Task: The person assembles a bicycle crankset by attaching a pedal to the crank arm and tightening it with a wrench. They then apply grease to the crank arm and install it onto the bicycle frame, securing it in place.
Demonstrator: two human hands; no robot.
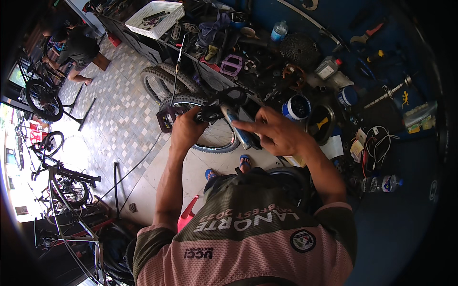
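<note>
My left hand (pixel 187 127) is closed around a dark bicycle part (pixel 215 107) in front of my chest; its exact kind is unclear. A flat black pedal (pixel 166 120) shows just left of that hand. My right hand (pixel 280 132) is on the other side, index finger stretched out to a silver and blue bar (pixel 233 120) slanting between the hands. Its remaining fingers are curled, and whatever they hold is hidden. Behind and below the hands stand bicycle wheels with knobby tyres (pixel 217 147).
At right, a cluttered workbench carries a purple pedal (pixel 231 65), a cassette (pixel 299 49), a blue-white tub (pixel 296 107), bottles and cables. A white basket (pixel 155 19) sits at its far end. Bicycles (pixel 71 190) stand at left. Another person (pixel 80 50) crouches at far left.
</note>
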